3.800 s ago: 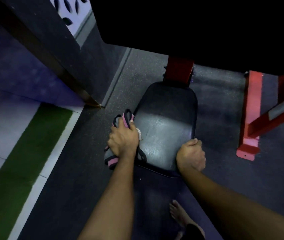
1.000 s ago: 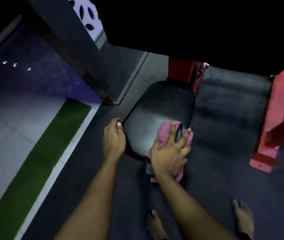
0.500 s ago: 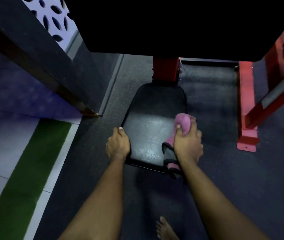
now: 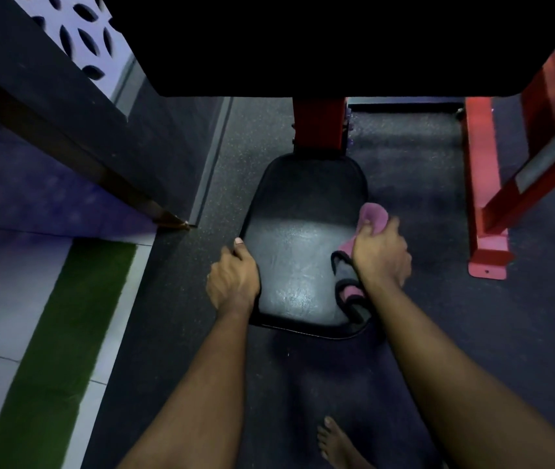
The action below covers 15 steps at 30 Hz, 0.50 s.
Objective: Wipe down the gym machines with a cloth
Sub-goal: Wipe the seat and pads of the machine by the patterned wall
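One cloth [image 4: 373,215] in right hand [image 4: 381,256], on seat [image 4: 298,252]; left hand [image 4: 233,279] grips edge.

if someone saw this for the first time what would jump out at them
The glossy black padded seat in the middle, lit in a pale patch, draws the eye first, with the left hand gripping its left edge. At its right edge the right hand grips a pink cloth with black trim. The red steel machine frame stands off to the right.
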Motion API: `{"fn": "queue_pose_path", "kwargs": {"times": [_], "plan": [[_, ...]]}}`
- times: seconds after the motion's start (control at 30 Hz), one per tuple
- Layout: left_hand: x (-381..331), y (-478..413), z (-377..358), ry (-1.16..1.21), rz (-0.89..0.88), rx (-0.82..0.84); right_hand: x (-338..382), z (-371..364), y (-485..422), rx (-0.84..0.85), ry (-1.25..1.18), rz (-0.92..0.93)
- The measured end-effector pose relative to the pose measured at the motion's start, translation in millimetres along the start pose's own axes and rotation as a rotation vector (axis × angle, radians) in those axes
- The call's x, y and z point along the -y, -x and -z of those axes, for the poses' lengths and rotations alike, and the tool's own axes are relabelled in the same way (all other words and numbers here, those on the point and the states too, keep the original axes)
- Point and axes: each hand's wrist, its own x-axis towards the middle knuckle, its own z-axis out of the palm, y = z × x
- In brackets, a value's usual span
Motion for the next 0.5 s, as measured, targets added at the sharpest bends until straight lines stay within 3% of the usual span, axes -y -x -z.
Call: {"fn": "queue_pose_path", "kwargs": {"times": [0.13,0.3,0.5], "plan": [[2.6,-1.6,-2.6,0.015,-0.010,-0.010,-10.0,-10.7,42.4,-0.033,0.173,0.217],[4.5,-5.1,-5.9,0.005,-0.006,-0.024,11.2,-13.5,15.5,-0.052,0.241,0.172],[5.0,-9.5,-10.8,-0.011,0.005,-0.045,77.7,-24.2,-84.9,-0.020,0.245,0.198]]}}
